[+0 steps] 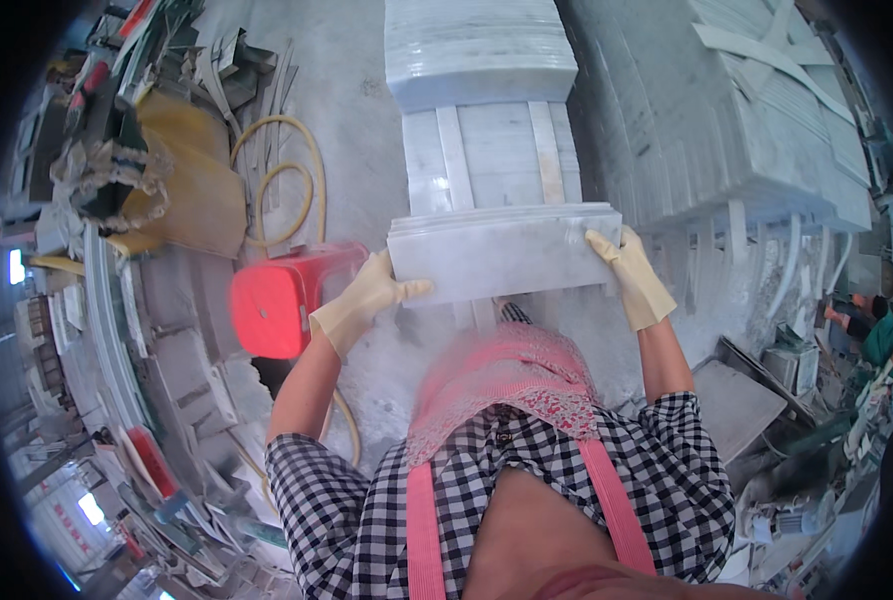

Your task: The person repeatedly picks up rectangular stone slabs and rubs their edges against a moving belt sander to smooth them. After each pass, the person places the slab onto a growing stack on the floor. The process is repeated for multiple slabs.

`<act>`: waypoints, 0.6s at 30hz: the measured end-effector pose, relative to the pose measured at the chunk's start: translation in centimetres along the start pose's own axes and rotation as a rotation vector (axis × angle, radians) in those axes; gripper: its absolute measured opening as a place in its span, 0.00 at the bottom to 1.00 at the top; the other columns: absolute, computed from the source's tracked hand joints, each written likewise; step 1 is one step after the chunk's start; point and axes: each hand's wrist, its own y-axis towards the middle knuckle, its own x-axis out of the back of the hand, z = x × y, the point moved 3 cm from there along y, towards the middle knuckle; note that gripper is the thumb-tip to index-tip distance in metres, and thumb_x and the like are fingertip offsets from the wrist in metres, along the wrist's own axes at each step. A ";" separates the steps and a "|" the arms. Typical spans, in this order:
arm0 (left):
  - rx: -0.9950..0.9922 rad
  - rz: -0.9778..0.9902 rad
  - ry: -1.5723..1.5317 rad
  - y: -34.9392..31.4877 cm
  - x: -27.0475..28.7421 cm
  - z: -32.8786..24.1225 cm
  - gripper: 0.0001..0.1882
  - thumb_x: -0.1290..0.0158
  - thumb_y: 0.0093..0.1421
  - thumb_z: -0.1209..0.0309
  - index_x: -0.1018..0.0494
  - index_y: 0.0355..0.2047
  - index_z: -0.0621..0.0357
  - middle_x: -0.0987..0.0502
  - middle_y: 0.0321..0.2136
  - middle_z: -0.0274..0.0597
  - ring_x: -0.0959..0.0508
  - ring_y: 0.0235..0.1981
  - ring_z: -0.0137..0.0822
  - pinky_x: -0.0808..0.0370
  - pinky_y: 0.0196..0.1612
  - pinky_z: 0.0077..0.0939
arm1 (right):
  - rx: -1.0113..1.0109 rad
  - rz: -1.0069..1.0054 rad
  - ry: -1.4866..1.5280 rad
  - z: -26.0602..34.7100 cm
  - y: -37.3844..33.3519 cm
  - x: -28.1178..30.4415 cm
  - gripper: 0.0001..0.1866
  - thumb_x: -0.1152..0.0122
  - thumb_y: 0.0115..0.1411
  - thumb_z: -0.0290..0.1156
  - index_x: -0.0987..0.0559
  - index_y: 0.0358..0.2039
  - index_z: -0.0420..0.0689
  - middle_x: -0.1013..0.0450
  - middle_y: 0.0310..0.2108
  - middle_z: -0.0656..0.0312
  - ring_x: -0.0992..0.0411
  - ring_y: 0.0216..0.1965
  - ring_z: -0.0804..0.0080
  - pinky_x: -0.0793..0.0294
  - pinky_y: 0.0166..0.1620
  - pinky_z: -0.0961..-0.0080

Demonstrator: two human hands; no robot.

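Observation:
A pale grey-white stone slab (pixel 506 258) is held level across in front of me, with the edges of several more slabs showing just behind its top. My left hand (pixel 371 292), in a cream rubber glove, grips its left end, thumb on the near face. At the right end my right hand (pixel 628 272), gloved alike, clasps it with the thumb on the face and the fingers behind. Beyond it lies a stack of white slabs (pixel 481 50), with two pale strips (pixel 453 150) over the lower layer. Whether the held slab rests on that stack cannot be made out.
A red plastic stool (pixel 266 308) stands left of my left hand, beside a yellow hose (pixel 316 190) on the floor. A large stack of slabs (pixel 666 120) fills the far right. Stone offcuts (pixel 191 380) clutter the left side. Another person (pixel 876 335) is at the far right.

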 end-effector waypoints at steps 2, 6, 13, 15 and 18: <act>-0.024 -0.062 0.137 4.3 2.6 -1.8 0.35 0.29 0.49 0.63 0.29 0.54 0.68 0.19 0.44 0.50 0.20 0.45 0.38 0.25 0.50 0.34 | 0.023 0.047 0.021 1.8 5.8 0.0 0.33 0.27 0.52 0.46 0.23 0.50 0.35 0.23 0.45 0.57 0.25 0.47 0.71 0.27 0.50 0.73; -0.075 -0.264 0.279 14.0 6.2 -3.8 0.25 0.29 0.48 0.67 0.23 0.45 0.64 0.17 0.34 0.48 0.18 0.37 0.39 0.24 0.43 0.32 | 0.204 0.003 -0.123 4.2 15.7 1.5 0.37 0.25 0.48 0.48 0.25 0.53 0.37 0.22 0.45 0.57 0.25 0.48 0.68 0.27 0.51 0.71; -0.161 -0.653 0.536 23.1 8.5 -4.9 0.24 0.30 0.44 0.72 0.24 0.42 0.59 0.18 0.40 0.45 0.19 0.38 0.42 0.24 0.40 0.33 | 0.378 -0.157 -0.651 6.4 24.2 1.8 0.40 0.22 0.41 0.50 0.25 0.53 0.45 0.20 0.44 0.55 0.23 0.49 0.57 0.25 0.50 0.65; -0.293 -0.681 0.679 23.6 7.6 -5.6 0.24 0.30 0.43 0.73 0.25 0.42 0.59 0.19 0.40 0.44 0.19 0.38 0.42 0.24 0.41 0.34 | 0.384 -0.258 -0.742 6.9 24.1 1.4 0.38 0.22 0.40 0.50 0.24 0.51 0.48 0.21 0.43 0.56 0.24 0.48 0.54 0.24 0.47 0.62; -0.042 -0.783 0.520 22.8 6.8 -5.1 0.24 0.32 0.44 0.75 0.27 0.42 0.58 0.19 0.38 0.44 0.19 0.38 0.42 0.24 0.41 0.34 | 0.270 -0.232 -0.709 6.6 23.3 1.0 0.36 0.23 0.42 0.49 0.24 0.50 0.47 0.21 0.44 0.56 0.24 0.48 0.55 0.24 0.47 0.62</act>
